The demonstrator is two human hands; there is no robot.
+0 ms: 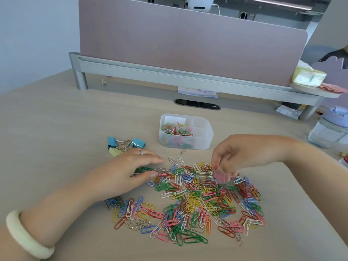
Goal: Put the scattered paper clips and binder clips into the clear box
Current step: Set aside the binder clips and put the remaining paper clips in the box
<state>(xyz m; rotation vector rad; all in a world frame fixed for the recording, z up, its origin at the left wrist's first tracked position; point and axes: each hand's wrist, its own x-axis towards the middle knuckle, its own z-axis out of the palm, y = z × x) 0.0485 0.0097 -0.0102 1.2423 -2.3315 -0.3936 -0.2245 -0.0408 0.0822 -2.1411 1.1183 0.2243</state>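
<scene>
On pale wooden tabletop (56,129), early stage: only a thin layer of clips inside clear plastic divided box (205,142), set just behind the mess. Big heap of coloured wire paper clips (203,202) loose in front. Two blue metal binder clips (138,142) plus pale yellow binder clip (114,151) unpicked, left of box. Right hand (241,155) fingers pinching small pink binder clip (221,176) just above heap — not boxed yet. Left hand (130,172) fingers near straight, resting on heap's left edge — grasping nothing visible.
</scene>
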